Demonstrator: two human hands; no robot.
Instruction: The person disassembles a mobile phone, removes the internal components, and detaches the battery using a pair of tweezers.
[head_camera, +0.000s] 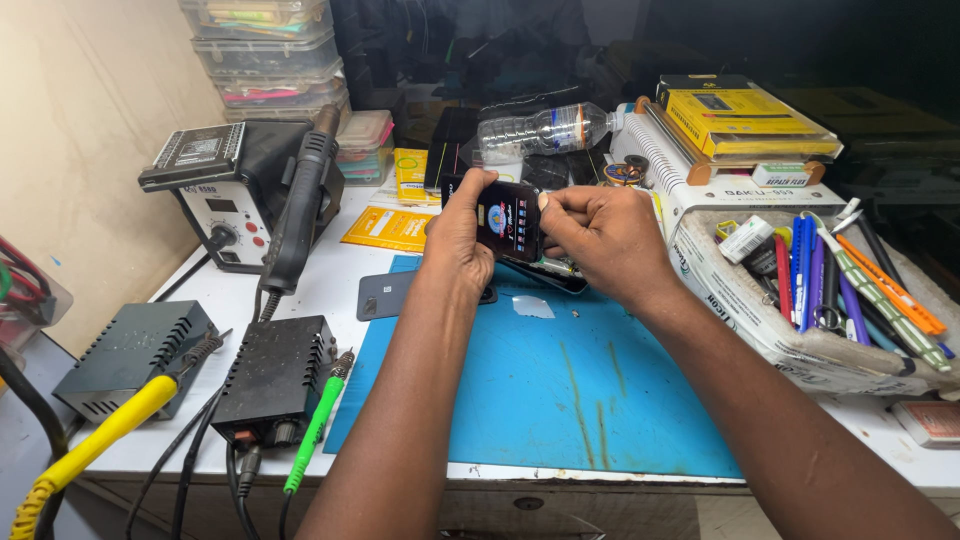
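At frame centre, left hand (462, 232) and right hand (600, 240) pinch the lit phone (508, 220); keep both grips firm above the mat (560, 390).

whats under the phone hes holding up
Both hands, left and right, hold the phone above a blue mat. Below it lie a dark flat part and a grey plate; the hands hide the rest.
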